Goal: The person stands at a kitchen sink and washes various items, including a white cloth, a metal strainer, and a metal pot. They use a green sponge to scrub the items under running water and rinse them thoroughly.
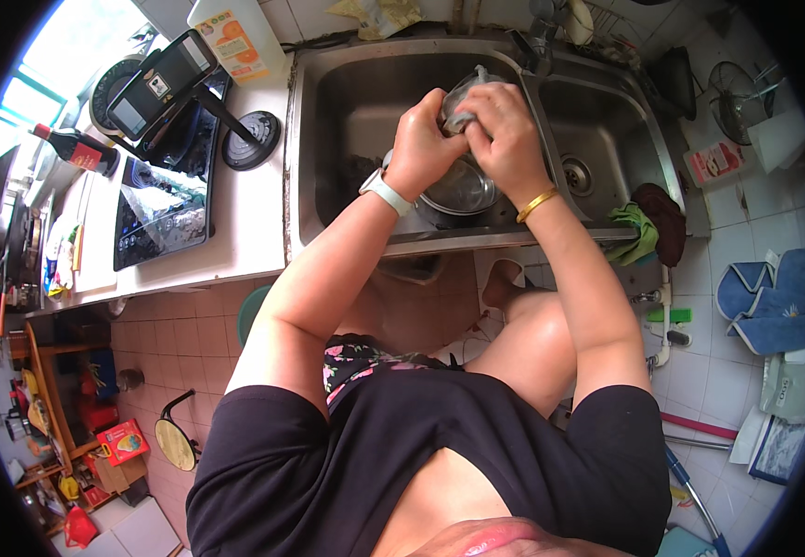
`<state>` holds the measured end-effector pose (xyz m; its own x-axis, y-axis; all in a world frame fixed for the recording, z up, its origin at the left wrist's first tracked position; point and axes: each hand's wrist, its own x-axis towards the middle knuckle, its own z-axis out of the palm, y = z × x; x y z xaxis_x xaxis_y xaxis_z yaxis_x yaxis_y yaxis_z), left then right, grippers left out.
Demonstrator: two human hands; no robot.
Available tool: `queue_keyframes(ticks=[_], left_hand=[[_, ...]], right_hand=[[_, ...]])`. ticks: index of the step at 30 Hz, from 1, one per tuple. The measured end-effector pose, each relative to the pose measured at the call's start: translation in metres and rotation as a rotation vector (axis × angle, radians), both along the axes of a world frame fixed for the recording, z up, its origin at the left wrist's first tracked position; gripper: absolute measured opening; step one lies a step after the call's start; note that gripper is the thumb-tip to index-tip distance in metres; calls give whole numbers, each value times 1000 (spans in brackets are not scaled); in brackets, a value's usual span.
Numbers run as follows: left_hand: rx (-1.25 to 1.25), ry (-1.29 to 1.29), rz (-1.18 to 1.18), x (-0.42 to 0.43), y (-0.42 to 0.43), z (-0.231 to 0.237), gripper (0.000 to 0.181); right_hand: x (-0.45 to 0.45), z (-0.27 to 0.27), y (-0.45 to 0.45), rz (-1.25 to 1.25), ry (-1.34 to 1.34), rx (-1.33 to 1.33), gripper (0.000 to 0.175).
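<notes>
Above the left basin of a stainless steel double sink [361, 66], both my hands grip a crumpled, translucent plastic bag [459, 104]. My left hand [420, 143], with a pale watch band at the wrist, pinches the bag's near left side. Curled over its right side is my right hand [510, 136], a gold bangle on that wrist. What the bag holds cannot be made out. Directly below my hands sits a round metal pot [462, 189] that looks to have clear liquid in it; my hands and wrists cover part of it. Dark matter [364, 170] lies in the basin left of the pot.
The right basin has a drain [576, 174]; green [629, 233] and brown cloths [660, 219] drape over its front edge. A faucet [538, 49] stands behind the divider. Leftward on the counter are a phone on a stand [162, 83], an induction cooktop [166, 202] and a large jug [235, 42].
</notes>
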<state>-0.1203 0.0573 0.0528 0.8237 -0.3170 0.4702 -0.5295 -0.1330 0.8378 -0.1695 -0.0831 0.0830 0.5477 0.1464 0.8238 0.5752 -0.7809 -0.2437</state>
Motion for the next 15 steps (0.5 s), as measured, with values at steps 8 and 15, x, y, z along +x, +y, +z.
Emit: queue_keyframes(ticks=[8, 15], left_hand=[[8, 18, -30, 2, 0, -5, 32], [-37, 28, -38, -1, 0, 0, 30]], right_hand=[[5, -2, -11, -39, 31, 92, 16], [4, 6, -5, -44, -11, 28, 17]])
